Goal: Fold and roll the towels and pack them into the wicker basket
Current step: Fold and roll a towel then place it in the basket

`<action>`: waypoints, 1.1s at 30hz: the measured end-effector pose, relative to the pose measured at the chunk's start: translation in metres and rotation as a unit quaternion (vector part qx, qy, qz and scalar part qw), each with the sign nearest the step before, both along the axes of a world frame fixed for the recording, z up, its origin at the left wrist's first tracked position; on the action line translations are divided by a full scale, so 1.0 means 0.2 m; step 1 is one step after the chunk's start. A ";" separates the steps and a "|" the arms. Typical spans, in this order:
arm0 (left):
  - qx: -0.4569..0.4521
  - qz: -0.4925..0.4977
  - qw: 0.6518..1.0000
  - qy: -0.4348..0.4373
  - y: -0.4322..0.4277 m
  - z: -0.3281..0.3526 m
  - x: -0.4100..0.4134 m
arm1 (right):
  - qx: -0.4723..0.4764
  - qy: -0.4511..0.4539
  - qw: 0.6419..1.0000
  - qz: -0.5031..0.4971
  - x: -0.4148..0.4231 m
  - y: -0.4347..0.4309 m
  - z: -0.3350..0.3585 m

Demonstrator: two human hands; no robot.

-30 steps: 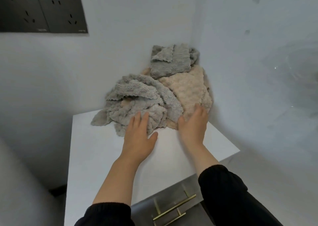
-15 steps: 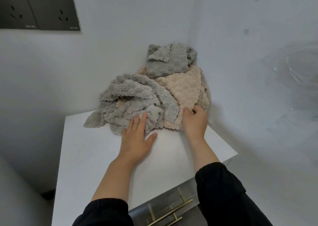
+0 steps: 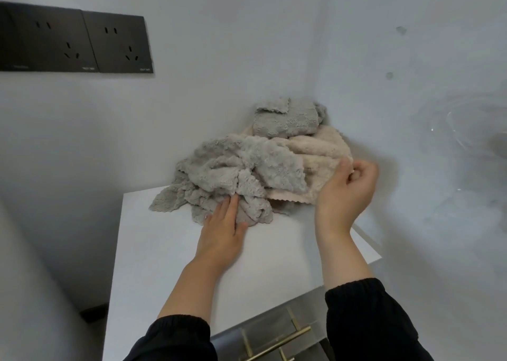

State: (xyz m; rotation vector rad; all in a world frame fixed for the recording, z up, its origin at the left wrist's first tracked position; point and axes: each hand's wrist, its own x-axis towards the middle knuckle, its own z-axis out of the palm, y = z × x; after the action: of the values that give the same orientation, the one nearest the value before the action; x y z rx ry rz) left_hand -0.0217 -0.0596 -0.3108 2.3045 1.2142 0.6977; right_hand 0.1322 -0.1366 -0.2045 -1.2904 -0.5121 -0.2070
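My right grip (image 3: 347, 187) is curled closed, thumb and fingers pinching the right-hand edge of the beige towel (image 3: 315, 157). From that pinch the towel runs away to my left and back toward the corner of the walls. Its left part is buried under the crumpled grey towel (image 3: 241, 168), and its far end sits beneath a folded grey towel (image 3: 285, 121). So I judge the pull has to go right and toward me, out from under both. My right side is the nearer one for that.

My left grip (image 3: 222, 229) lies flat with the fingers straight, pressing the near edge of the crumpled grey towel onto the white surface (image 3: 260, 256). That should pin the grey one while the beige one slides free.

All three towels are thick, nubby plush with scalloped hems, soft and limp, so they will sag and drag on each other rather than lift clean. The beige one is too rumpled for me to tell its long axis. The surface is smooth and matt. No wicker basket is in view.
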 end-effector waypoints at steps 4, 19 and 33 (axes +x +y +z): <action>-0.015 0.149 0.969 -0.194 -0.04 0.06 -0.01 | -0.104 -0.033 0.993 0.042 0.04 -0.01 0.00; 0.128 0.037 0.987 0.093 0.09 0.22 0.13 | -0.550 -0.306 0.775 0.052 0.11 0.14 -0.23; 0.025 0.056 0.997 -0.055 0.08 0.20 0.15 | -0.103 -0.025 0.991 0.088 0.13 0.22 0.51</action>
State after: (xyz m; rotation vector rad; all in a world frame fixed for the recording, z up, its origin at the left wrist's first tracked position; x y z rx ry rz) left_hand 0.0079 -0.0437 -0.2701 2.2197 1.2962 0.8921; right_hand 0.1588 -0.0936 -0.1026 -1.4340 -0.7009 -0.0408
